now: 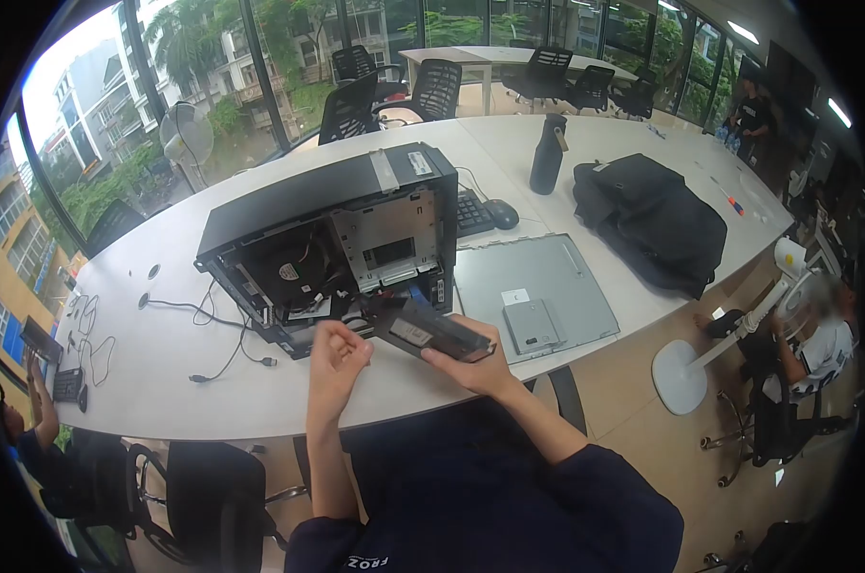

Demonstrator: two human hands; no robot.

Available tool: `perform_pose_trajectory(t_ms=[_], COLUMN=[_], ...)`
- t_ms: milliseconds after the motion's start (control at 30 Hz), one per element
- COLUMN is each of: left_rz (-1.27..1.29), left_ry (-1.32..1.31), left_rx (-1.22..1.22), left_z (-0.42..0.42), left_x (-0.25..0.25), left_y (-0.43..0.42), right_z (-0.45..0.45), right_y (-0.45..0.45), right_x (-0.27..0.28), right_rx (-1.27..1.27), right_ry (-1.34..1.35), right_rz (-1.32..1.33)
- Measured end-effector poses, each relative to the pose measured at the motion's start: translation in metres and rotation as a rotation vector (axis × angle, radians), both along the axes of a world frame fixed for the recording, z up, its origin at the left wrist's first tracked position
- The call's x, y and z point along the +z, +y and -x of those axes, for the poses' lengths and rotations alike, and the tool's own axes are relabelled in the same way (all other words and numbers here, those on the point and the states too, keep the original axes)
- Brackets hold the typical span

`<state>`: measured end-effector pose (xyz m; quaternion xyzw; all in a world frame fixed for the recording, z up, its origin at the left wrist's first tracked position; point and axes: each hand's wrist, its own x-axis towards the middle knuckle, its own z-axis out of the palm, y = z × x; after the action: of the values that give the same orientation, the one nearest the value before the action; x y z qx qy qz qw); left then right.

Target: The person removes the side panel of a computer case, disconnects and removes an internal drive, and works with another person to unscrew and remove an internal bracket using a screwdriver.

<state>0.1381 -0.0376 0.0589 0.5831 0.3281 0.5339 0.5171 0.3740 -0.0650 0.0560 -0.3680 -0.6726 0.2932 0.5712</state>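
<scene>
A black rectangular computer part (432,331) with a pale label is held in my right hand (472,363), just in front of an opened computer case (308,205). My left hand (337,360) is to the left of that part, its fingers curled with thumb and fingertips close together; whether something small is between them cannot be made out. The case stands on the white table with its open side facing me, showing a fan (287,270) and metal brackets. Right of the case lies a grey metal side panel (571,277), with a small square metal box (534,326) on it.
A keyboard (472,212), a mouse (501,214), a dark bottle (548,155) and a black bag (652,220) lie or stand behind the panel. Loose cables (224,358) are left of the case. One person sits at the far left, another beside a white fan at right.
</scene>
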Motion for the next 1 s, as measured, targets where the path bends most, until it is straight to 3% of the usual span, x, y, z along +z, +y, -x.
perform_pose_trajectory(t_ms=[67,233,300,367,433,633,800,1000], left_rz=[0.089,0.196,0.349,0.377,0.480,0.420,0.393,0.379], left_ry=[0.183,0.114,-0.513,-0.660,-0.804,-0.764,-0.711,-0.673], left_rx=[-0.055,-0.097,-0.167,-0.177,-0.027,-0.063,0.055,-0.028], left_z=[0.005,-0.030,-0.049,-0.064,-0.077,-0.074,-0.076,-0.074], left_x=[-0.035,-0.055,-0.059,-0.058,-0.058,-0.062,-0.062,-0.069], left_y=[0.008,0.013,0.012,0.006,-0.001,0.002,-0.004,-0.003], right_z=[0.004,0.007,0.010,0.008,0.009,-0.009,-0.009,-0.017], right_y=[-0.008,-0.014,-0.012,-0.009,-0.010,-0.021,-0.024,-0.022], right_x=[-0.007,-0.014,-0.021,-0.027,-0.030,-0.027,-0.028,-0.034], right_rx=[-0.004,0.030,0.048,0.046,0.058,0.080,0.095,0.066], right_ry=[0.125,0.416,0.473,0.524,0.460,0.275,0.406,0.552], right_rz=[0.066,0.210,0.260,0.307,0.383,0.410,0.442,0.458])
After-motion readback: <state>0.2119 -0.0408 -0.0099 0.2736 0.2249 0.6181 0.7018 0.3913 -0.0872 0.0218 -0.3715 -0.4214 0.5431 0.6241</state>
